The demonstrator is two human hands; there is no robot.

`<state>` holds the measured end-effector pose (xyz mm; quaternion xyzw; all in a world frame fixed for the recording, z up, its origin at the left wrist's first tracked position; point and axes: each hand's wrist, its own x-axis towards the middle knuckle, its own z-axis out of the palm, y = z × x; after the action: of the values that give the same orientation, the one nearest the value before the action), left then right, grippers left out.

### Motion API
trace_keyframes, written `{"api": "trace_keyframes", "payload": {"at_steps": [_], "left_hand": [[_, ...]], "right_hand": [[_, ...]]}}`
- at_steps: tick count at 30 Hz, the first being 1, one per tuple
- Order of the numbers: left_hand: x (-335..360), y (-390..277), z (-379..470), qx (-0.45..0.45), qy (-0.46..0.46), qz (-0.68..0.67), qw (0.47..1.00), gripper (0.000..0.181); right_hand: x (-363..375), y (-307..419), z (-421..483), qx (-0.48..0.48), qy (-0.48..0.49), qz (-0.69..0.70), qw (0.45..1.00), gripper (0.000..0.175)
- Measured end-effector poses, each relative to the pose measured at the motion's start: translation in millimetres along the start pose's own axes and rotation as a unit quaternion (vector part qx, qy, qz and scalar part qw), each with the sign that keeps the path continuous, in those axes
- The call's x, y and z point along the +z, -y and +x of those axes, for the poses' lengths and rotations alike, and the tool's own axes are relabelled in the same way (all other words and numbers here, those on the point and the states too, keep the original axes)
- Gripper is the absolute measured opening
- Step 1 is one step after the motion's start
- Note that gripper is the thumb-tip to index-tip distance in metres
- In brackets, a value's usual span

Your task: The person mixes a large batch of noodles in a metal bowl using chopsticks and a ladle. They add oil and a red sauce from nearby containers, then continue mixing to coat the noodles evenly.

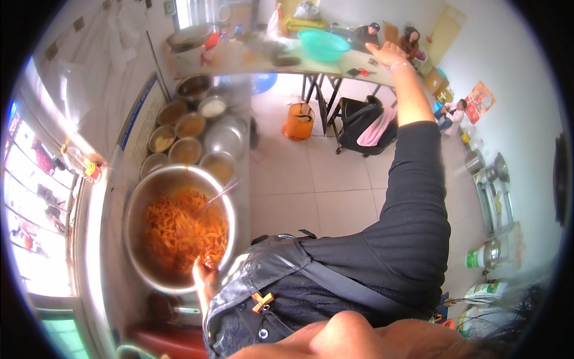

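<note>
A large steel bowl (136, 251) on the counter holds orange-red shredded food (184, 224). My left hand (206, 271) reaches over its near rim, with stained fingertips at the shreds; whether they grip anything is unclear. Thin sticks (219, 196), perhaps chopsticks, lean out over the bowl's right side. My right arm is stretched far out to the upper right. My right hand (389, 54), a bracelet at its wrist, appears in front of the far table with fingers apart, holding nothing. A green plastic basin (323, 47) stands on that table, left of this hand in view.
Several metal bowls (184, 151) with contents crowd the counter beyond the big bowl. Red-handled scissors (364, 72) lie on the far table (269, 67). An orange bucket (299, 122) and a chair (358, 121) with a pink cloth stand on the floor. Several people are farther back.
</note>
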<state>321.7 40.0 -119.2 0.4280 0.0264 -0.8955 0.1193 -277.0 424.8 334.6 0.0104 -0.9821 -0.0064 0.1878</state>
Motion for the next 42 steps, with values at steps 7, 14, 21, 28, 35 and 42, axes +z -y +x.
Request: {"api": "trace_keyframes", "payload": {"at_steps": [7,14,21,28,35,42], "left_hand": [[-25,-10,24,0.071,-0.025,0.044,0.996,0.030],[-30,3,-1,0.192,-0.135,0.137,0.962,0.023],[-23,35,-91,0.145,-0.185,0.178,0.956,0.024],[-25,38,-101,0.197,-0.250,0.165,0.933,0.015],[-33,4,-82,0.180,-0.296,0.167,0.923,0.010],[-46,-25,-83,0.163,-0.395,0.564,0.707,0.022]], "right_hand": [[60,81,24,-0.132,0.105,0.029,0.985,0.089],[157,290,-232,-0.626,0.270,0.234,0.693,0.035],[299,387,-430,-0.777,0.080,0.127,0.612,0.045],[347,468,-437,-0.645,0.491,0.017,0.586,0.028],[240,500,-394,-0.746,0.397,-0.011,0.535,0.029],[259,518,-294,-0.757,0.259,-0.167,0.576,0.023]]}}
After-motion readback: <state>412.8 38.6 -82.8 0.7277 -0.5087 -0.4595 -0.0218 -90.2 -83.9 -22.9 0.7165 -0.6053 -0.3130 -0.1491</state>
